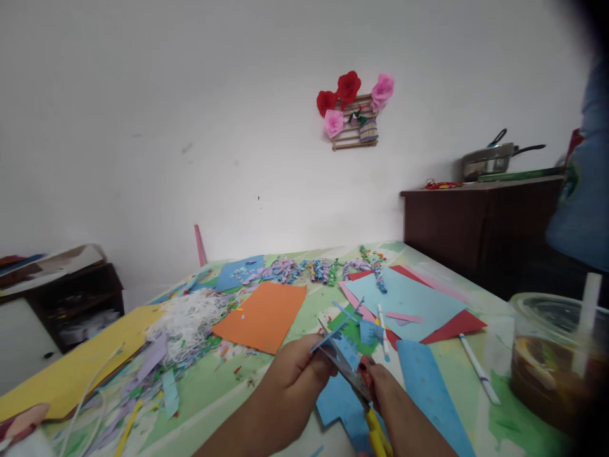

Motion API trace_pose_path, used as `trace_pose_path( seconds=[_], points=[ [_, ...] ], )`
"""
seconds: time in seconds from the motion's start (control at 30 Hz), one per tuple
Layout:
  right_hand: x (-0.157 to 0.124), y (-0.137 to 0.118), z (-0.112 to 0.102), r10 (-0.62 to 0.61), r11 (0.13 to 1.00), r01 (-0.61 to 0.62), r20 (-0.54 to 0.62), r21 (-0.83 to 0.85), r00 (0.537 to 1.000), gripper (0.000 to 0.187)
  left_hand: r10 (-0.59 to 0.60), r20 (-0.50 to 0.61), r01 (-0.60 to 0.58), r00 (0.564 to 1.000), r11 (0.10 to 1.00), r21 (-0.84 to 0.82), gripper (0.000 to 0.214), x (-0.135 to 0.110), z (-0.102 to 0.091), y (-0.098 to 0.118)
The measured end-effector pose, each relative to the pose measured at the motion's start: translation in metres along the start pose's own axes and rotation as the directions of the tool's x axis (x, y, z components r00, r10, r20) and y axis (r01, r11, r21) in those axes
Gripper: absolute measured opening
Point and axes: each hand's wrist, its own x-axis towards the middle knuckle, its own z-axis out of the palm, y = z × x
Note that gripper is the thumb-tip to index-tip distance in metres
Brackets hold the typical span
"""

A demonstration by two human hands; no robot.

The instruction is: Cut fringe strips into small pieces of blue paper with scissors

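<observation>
My left hand (295,374) pinches a small piece of blue paper (349,348) just above the table. My right hand (387,393) is closed round yellow-handled scissors (354,381), whose blades lie against the blue paper. Under both hands lies a larger blue sheet (340,406) with cut edges. Both forearms come in from the bottom edge.
Coloured sheets cover the green table (214,387): orange (264,314), yellow (76,362), light blue (404,295), red (454,325). White paper shreds (190,320), curled strips (314,270), two white pens (478,368), a clear plastic cup with brown drink (547,355) at right. A dark cabinet (480,222) with a pan stands behind.
</observation>
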Motion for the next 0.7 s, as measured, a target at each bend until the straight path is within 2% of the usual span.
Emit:
trace_pose_path(
  seconds=[0.1, 0.33, 0.5, 0.7],
  points=[
    [0.000, 0.006, 0.005, 0.033, 0.998, -0.034, 0.020, 0.047, 0.999, 0.022, 0.027, 0.005, -0.027, 1.000, 0.992, 0.119, 0.030, -0.001, 0.001, 0.003],
    [-0.008, 0.021, 0.016, 0.092, 0.987, -0.101, 0.077, 0.122, 0.993, 0.022, 0.049, 0.014, -0.050, 0.999, 0.973, 0.224, 0.031, -0.002, 0.005, 0.005],
    [-0.002, 0.034, 0.023, 0.126, 0.981, -0.141, 0.114, 0.133, 0.985, 0.023, 0.065, -0.001, -0.064, 0.998, 0.980, 0.186, 0.029, -0.004, 0.009, 0.004],
    [0.034, 0.049, 0.025, 0.146, 0.979, -0.163, 0.131, 0.125, 0.981, 0.024, 0.047, 0.003, -0.047, 0.999, 0.994, 0.098, 0.027, -0.006, 0.011, 0.006]
  ],
)
